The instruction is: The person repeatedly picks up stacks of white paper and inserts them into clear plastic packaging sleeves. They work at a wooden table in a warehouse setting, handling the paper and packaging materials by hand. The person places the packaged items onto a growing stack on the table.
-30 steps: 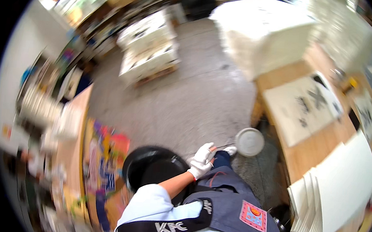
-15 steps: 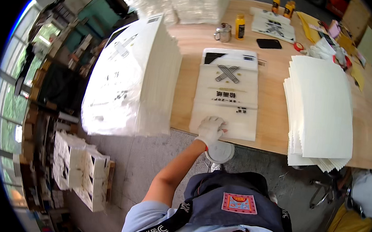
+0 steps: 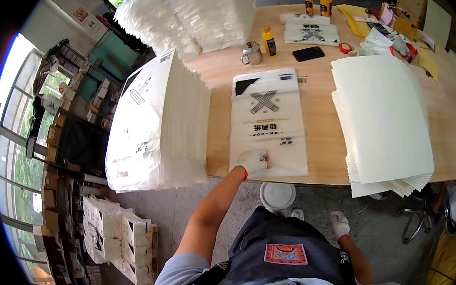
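Note:
My left hand [image 3: 252,161], in a white glove, lies on the near end of a flat stack of printed see-through bags [image 3: 271,116] on the wooden table [image 3: 319,96]. Its fingers are curled and pinch the top bag. My right hand [image 3: 339,224], also gloved, hangs below the table edge by my hip and holds nothing. A thick pile of blank white sheets [image 3: 382,112] lies just right of the bags. A tall stack of filled white packs [image 3: 159,120] stands at the table's left end.
A metal cup [image 3: 251,53], yellow bottles [image 3: 269,41] and a black phone [image 3: 308,53] sit behind the bags. A round white stool [image 3: 277,194] stands under the table edge. Cartons [image 3: 117,236] are stacked on the floor at the left, and a chair base [image 3: 417,216] at the right.
The view swung from the floor and a black bin up to the table. My left hand went from near the stool to the bags' near end. My right hand came into view.

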Tool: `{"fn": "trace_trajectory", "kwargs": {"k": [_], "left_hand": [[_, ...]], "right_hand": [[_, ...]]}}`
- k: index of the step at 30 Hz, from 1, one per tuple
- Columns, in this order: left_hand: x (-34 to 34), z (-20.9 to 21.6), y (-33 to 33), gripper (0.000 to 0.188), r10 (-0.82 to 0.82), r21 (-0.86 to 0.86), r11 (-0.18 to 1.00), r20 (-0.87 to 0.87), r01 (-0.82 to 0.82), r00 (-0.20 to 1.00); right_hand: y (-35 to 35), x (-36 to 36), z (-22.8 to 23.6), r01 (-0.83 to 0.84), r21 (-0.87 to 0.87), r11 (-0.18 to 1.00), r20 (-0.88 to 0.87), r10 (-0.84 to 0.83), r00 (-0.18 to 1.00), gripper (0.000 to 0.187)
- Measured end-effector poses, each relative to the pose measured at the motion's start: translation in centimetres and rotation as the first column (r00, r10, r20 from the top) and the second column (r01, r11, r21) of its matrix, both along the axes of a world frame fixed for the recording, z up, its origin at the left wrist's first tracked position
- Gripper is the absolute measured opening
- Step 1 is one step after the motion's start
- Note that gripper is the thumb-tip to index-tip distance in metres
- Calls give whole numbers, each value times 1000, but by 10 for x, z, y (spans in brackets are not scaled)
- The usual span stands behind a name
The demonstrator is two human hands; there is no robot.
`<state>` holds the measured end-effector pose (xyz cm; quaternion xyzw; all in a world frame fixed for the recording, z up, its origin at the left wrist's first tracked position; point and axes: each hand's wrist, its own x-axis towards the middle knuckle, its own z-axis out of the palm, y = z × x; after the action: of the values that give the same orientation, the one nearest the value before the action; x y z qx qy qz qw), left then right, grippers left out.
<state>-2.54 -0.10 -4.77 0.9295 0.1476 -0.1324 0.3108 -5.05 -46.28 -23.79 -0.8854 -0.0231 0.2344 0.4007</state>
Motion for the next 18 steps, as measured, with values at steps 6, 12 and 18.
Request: {"fn": "trace_trajectory", "kwargs": {"k": [6, 12, 18], "left_hand": [[16, 19, -5, 10, -53, 9, 999, -57, 53, 997], [16, -49, 34, 15, -120, -6, 992, 152, 122, 981], [17, 26, 22, 21, -7, -102, 995, 163, 23, 987]], "right_hand": [[58, 12, 114, -118, 252, 961, 54, 107, 993, 20], [116, 12, 174, -106, 456, 884, -6, 122, 993, 20], [206, 38, 200, -42, 670, 741, -261, 288, 922, 26]]}}
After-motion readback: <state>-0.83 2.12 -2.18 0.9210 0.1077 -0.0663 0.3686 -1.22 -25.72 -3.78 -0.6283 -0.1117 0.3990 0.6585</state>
